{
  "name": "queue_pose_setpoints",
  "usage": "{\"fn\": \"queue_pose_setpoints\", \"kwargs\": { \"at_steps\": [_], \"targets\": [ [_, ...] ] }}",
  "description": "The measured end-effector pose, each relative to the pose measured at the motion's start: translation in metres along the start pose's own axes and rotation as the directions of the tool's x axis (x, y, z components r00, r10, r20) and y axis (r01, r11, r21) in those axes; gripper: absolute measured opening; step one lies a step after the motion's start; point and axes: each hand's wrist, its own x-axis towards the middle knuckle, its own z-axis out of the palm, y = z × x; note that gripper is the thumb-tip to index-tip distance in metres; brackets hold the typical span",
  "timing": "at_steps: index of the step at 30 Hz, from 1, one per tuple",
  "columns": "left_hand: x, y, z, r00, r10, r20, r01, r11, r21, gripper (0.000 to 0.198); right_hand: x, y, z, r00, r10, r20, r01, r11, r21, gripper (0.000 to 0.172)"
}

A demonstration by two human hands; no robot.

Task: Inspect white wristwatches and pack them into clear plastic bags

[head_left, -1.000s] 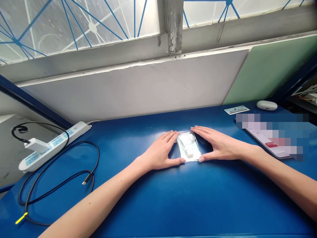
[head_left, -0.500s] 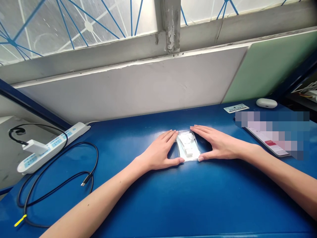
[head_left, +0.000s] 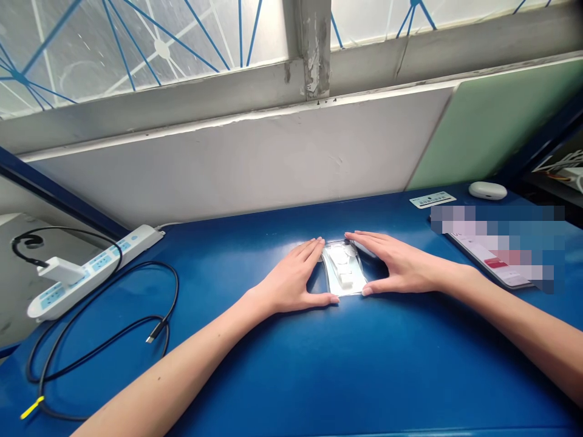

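A small clear packet (head_left: 342,270) with white pieces inside lies on the blue table (head_left: 291,370), near the middle of the head view. My left hand (head_left: 294,276) rests along its left side, thumb stretched toward the packet's lower left corner and fingers pointing at its upper left corner. On the other side, my right hand (head_left: 401,264) has its fingertips at the upper right corner and its thumb at the lower right one. Both hands have thumb and fingers spread apart, with the packet lying between them.
At the left are a white power strip (head_left: 102,264) with a plugged-in charger (head_left: 64,272) and a looped black cable (head_left: 175,285). At the right lie a phone (head_left: 496,264), a card (head_left: 432,199) and a white case (head_left: 487,190).
The whole view has shifted very slightly. Both hands and the packet keep nearly the same places relative to each other.
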Motion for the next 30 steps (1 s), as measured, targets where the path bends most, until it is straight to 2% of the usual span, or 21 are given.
{"fn": "queue_pose_setpoints", "kwargs": {
  "at_steps": [3, 7, 9, 13, 16, 18, 20, 24, 28, 30],
  "targets": [
    [-0.001, 0.001, 0.000, 1.000, -0.007, -0.029, 0.007, 1.000, -0.004, 0.102, 0.001, -0.002, -0.002, 1.000, 0.012, -0.008, -0.013, 0.999, -0.033, 0.100],
    [-0.002, 0.000, 0.004, 0.998, -0.003, -0.066, 0.003, 1.000, -0.002, 0.076, 0.003, -0.003, -0.004, 0.993, 0.045, -0.108, -0.053, 0.996, -0.076, 0.065],
    [-0.002, -0.002, 0.008, 0.995, -0.017, -0.098, 0.017, 1.000, 0.003, 0.061, 0.003, -0.003, -0.004, 0.985, 0.043, -0.164, -0.063, 0.991, -0.120, 0.054],
    [0.000, -0.007, 0.014, 0.977, -0.057, -0.204, 0.067, 0.997, 0.041, 0.047, 0.004, 0.000, -0.004, 0.978, -0.070, -0.198, 0.038, 0.986, -0.160, 0.036],
    [0.001, -0.007, 0.012, 0.982, -0.026, -0.185, 0.041, 0.996, 0.076, 0.052, 0.005, 0.001, -0.008, 0.949, -0.150, -0.279, 0.115, 0.984, -0.139, 0.028],
    [0.001, -0.006, 0.009, 0.991, 0.002, -0.133, 0.011, 0.995, 0.100, 0.067, 0.005, 0.002, -0.010, 0.938, -0.156, -0.308, 0.118, 0.983, -0.139, 0.029],
    [0.001, -0.004, 0.007, 0.995, 0.009, -0.097, 0.002, 0.993, 0.118, 0.077, 0.005, 0.002, -0.010, 0.956, -0.146, -0.255, 0.114, 0.984, -0.135, 0.042],
    [0.001, -0.003, 0.002, 0.998, 0.001, -0.063, 0.007, 0.990, 0.140, 0.077, 0.004, 0.001, -0.006, 0.981, -0.137, -0.136, 0.120, 0.984, -0.129, 0.071],
    [0.001, -0.011, -0.004, 0.997, 0.074, -0.001, -0.073, 0.986, 0.148, 0.085, 0.003, 0.000, -0.005, 0.987, -0.111, -0.119, 0.096, 0.988, -0.123, 0.075],
    [0.000, -0.015, -0.006, 0.996, 0.086, -0.008, -0.084, 0.989, 0.123, 0.085, 0.002, 0.002, -0.006, 0.989, -0.098, -0.107, 0.086, 0.990, -0.110, 0.077]
  ]
}}
